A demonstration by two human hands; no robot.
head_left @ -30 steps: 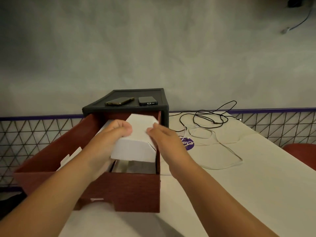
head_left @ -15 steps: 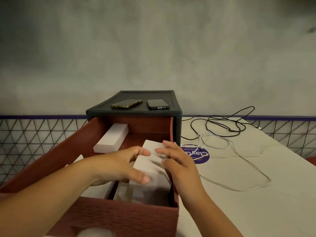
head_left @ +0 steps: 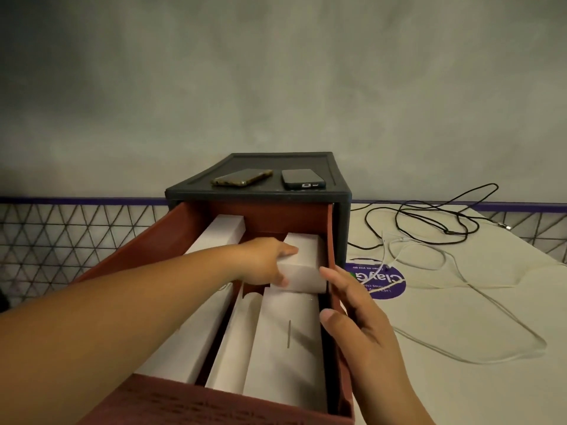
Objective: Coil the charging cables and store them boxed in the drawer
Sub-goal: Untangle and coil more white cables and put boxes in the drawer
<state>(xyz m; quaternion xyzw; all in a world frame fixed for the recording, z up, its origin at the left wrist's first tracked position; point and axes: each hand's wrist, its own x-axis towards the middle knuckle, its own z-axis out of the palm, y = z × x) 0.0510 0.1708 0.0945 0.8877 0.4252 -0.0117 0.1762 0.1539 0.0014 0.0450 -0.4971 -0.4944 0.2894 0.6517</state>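
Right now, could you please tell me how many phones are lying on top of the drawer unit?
2. A brownish-cased phone lies left on the drawer unit's top; a black-cased phone lies right of it, apart. None looks hidden there.

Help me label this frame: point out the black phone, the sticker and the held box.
black phone [head_left: 303, 179], head view, middle of its top side
sticker [head_left: 391, 289], head view, its lower right part
held box [head_left: 306, 253], head view, middle of its top face

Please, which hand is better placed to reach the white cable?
Probably right: the right hand rests on the drawer wall nearest the white cable; the left hand grips a box inside.
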